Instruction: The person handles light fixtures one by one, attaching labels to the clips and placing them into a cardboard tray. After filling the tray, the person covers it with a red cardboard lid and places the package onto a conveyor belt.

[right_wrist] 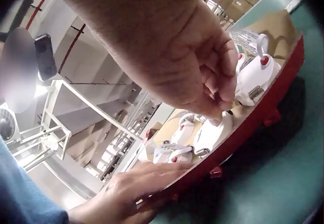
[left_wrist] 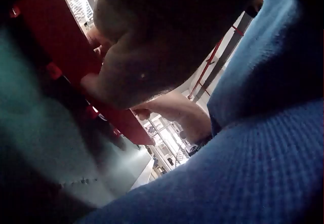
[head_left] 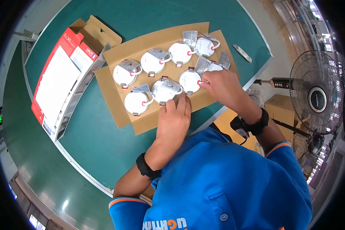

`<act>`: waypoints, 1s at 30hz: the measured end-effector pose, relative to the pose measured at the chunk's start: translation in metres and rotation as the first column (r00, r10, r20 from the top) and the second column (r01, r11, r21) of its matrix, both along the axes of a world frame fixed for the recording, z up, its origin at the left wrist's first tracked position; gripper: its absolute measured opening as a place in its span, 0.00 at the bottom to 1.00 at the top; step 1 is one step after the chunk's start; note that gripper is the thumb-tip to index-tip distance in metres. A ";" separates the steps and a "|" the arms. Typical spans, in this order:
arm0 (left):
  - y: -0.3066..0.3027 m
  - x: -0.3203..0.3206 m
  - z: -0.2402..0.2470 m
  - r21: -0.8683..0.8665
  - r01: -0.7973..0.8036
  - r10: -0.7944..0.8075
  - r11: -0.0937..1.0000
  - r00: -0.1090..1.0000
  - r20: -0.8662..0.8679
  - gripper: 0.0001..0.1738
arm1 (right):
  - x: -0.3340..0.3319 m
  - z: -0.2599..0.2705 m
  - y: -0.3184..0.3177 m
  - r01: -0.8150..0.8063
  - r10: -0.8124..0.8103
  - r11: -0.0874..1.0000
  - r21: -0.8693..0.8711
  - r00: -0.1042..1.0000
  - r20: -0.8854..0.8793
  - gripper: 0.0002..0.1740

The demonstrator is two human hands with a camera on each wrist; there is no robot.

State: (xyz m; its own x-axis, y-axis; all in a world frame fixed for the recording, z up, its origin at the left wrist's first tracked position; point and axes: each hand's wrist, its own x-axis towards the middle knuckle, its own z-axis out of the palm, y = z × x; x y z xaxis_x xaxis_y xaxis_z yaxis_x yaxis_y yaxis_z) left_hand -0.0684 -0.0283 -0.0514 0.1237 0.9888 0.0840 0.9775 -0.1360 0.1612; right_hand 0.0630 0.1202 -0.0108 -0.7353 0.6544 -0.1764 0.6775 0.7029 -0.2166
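Observation:
Two rows of white round downlights [head_left: 136, 103] with red plugs, looped white cables and paper labels sit in a cardboard tray [head_left: 122, 117]. My right hand [head_left: 223, 86] is over the right end of the near row, its fingertips pinching the white cable [head_left: 204, 82] of a downlight [head_left: 189, 81]. In the right wrist view these fingers are curled, close above the lamps. My left hand [head_left: 174, 119] rests at the tray's near edge, fingers extended over the cardboard beside the middle near downlight [head_left: 165, 92]. The tray's red outer side [right_wrist: 253, 125] faces the right wrist camera.
A red and white box [head_left: 59, 74] with an open cardboard flap stands left of the tray on the green table [head_left: 99, 153]. A small pale packet [head_left: 242, 53] lies at the table's right. Beyond the right edge stand a black fan [head_left: 317, 97] and cartons [head_left: 280, 109].

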 end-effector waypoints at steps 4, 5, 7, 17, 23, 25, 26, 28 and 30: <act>-0.001 -0.001 0.000 0.005 0.020 -0.020 1.000 1.000 0.004 0.24 | 0.006 0.004 -0.019 -0.064 0.068 0.997 0.033 0.987 -0.145 0.05; -0.001 -0.002 0.000 0.015 0.019 -0.019 1.000 1.000 0.023 0.24 | 0.009 0.001 -0.023 -0.103 0.102 0.995 0.005 0.983 -0.152 0.04; 0.001 -0.003 -0.001 0.036 0.017 -0.019 0.999 0.998 0.061 0.24 | 0.016 -0.010 -0.030 -0.179 0.168 0.983 -0.049 0.971 -0.171 0.05; -0.003 -0.006 -0.006 0.053 0.033 -0.037 0.998 0.995 0.092 0.24 | 0.023 -0.018 -0.036 -0.235 0.226 0.972 -0.024 0.955 -0.190 0.09; -0.002 -0.006 -0.009 0.083 0.021 -0.032 0.996 0.990 0.137 0.24 | 0.003 0.006 -0.007 -0.179 0.176 0.984 0.011 0.952 -0.250 0.11; -0.002 -0.007 -0.011 0.083 0.028 -0.040 0.996 0.990 0.137 0.23 | -0.005 0.006 0.006 -0.167 0.169 0.985 0.034 0.946 -0.275 0.13; -0.002 -0.007 -0.012 0.084 0.029 -0.041 0.996 0.989 0.140 0.24 | -0.011 0.011 0.010 -0.142 0.135 0.990 -0.017 0.965 -0.224 0.15; -0.003 -0.008 -0.015 0.091 0.033 -0.046 0.995 0.987 0.151 0.24 | -0.021 0.014 0.021 -0.174 0.168 0.984 -0.047 0.980 -0.106 0.14; -0.003 -0.010 -0.012 0.076 0.036 -0.049 0.996 0.985 0.167 0.24 | -0.029 0.012 0.033 -0.231 0.229 0.967 -0.109 0.973 -0.031 0.14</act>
State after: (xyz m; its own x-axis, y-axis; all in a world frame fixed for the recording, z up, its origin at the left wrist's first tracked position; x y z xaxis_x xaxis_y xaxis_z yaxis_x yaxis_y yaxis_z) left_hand -0.0787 -0.0313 -0.0638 0.1434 0.9735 0.1783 0.9301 -0.1941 0.3117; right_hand 0.0338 0.1529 0.0009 -0.8675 0.4442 -0.2239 0.4956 0.8100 -0.3133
